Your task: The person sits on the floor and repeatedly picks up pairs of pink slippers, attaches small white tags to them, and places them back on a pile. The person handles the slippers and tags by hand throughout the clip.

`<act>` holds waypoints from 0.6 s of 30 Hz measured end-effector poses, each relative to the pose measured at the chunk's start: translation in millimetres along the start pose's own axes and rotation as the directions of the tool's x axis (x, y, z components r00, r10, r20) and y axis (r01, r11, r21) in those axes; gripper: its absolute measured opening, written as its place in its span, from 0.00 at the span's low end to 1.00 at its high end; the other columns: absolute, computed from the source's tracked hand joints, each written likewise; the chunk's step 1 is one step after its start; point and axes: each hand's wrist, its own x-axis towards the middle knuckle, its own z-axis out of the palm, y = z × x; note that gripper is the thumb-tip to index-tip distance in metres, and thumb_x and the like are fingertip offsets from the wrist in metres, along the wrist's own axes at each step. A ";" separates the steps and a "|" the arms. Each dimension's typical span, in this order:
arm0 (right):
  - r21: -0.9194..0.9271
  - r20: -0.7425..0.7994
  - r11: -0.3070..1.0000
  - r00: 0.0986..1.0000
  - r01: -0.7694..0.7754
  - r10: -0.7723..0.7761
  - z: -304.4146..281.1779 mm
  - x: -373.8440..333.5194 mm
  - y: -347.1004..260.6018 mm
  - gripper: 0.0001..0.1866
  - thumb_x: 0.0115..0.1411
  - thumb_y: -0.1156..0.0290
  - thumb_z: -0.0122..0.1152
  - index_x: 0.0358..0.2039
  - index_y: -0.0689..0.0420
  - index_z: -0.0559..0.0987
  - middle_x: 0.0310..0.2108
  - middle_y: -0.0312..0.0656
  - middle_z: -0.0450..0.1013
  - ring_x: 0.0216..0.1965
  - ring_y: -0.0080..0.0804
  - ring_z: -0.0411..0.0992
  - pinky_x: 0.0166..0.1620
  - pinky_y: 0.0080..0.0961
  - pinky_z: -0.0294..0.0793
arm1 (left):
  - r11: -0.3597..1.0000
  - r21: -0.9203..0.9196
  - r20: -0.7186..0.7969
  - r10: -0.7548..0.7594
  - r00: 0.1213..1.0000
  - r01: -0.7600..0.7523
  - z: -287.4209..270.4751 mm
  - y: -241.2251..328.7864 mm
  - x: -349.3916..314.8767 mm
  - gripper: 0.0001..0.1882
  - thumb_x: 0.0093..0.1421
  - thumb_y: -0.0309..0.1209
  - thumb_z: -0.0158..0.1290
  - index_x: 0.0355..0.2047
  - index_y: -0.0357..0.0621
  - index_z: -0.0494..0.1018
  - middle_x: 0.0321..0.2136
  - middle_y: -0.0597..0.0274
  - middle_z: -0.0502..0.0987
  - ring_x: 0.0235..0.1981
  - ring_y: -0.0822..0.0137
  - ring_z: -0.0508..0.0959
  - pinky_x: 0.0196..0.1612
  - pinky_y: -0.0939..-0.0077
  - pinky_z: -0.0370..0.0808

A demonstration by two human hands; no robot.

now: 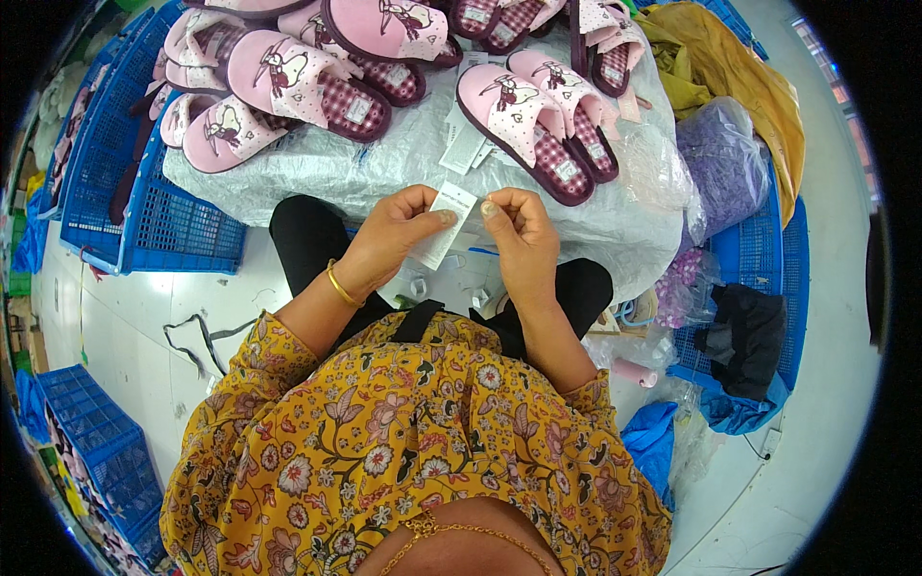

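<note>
A white printed paper tag (pixel 445 227) is pinched between the thumb and fingers of my left hand (pixel 389 240), just in front of the wrapped work surface. My right hand (pixel 523 240) is closed in a pinch beside the tag's upper right corner. Whatever lies between those fingertips is too small to make out. Beyond my hands, a pair of pink slippers (pixel 514 110) with dark checked insoles rests on the surface. Several more white tags (pixel 463 144) lie partly under that pair. More pink slippers (pixel 283 77) are piled at the far left.
Clear plastic film covers the work surface (pixel 384 163). Blue crates (pixel 187 226) stand at the left, with another blue crate (pixel 86 422) lower down. At the right are a purple bagged bundle (pixel 725 163), mustard cloth (pixel 749 77) and a black cloth (pixel 744 336) on a blue crate.
</note>
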 end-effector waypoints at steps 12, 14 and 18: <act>-0.091 -0.009 0.989 0.993 -0.120 0.120 -20.0 12.8 5.2 0.06 0.64 0.75 0.56 0.40 0.62 0.74 0.39 0.41 0.76 0.29 0.19 0.71 0.37 0.17 0.71 | 0.874 0.478 -0.136 0.167 0.977 -0.083 -23.6 13.7 36.3 0.15 0.66 0.28 0.48 0.52 0.38 0.68 0.34 0.64 0.77 0.33 0.75 0.77 0.37 0.79 0.75; -0.204 0.012 0.975 0.996 -0.089 0.093 -27.7 26.6 8.7 0.06 0.64 0.76 0.55 0.40 0.63 0.73 0.42 0.44 0.76 0.30 0.20 0.73 0.37 0.19 0.73 | 0.657 0.741 -0.101 0.317 0.943 -0.141 -31.4 16.1 51.3 0.15 0.65 0.31 0.48 0.50 0.40 0.70 0.38 0.55 0.78 0.36 0.61 0.79 0.37 0.71 0.76; -0.283 -0.039 0.959 0.999 -0.032 0.022 -31.8 39.1 15.6 0.06 0.63 0.77 0.55 0.39 0.64 0.72 0.50 0.51 0.74 0.31 0.23 0.75 0.36 0.20 0.75 | 0.265 0.941 0.030 0.554 0.832 -0.211 -40.1 17.3 84.3 0.15 0.63 0.34 0.49 0.48 0.41 0.73 0.41 0.46 0.78 0.41 0.45 0.77 0.42 0.59 0.75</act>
